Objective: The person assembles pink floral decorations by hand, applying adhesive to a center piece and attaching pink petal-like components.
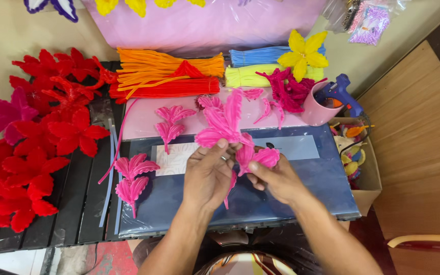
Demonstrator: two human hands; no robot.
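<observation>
My left hand (207,173) and my right hand (276,179) together hold a pink pipe-cleaner flower (230,130) above a blue plastic-wrapped board (301,193). The left fingers pinch the base of its tall petals. The right fingers grip a lower petal (260,157) and the stem. Loose pink petals lie on the board at left (131,178) and higher up (171,122), with more near the top centre (266,104).
Red pipe-cleaner flowers (42,132) cover the left side. Orange and red pipe-cleaner bundles (169,74), blue and yellow-green bundles (255,66) and a yellow flower (304,53) lie at the back. A pink cup (314,109) holds a blue glue gun (339,94). A cardboard box (367,178) sits right.
</observation>
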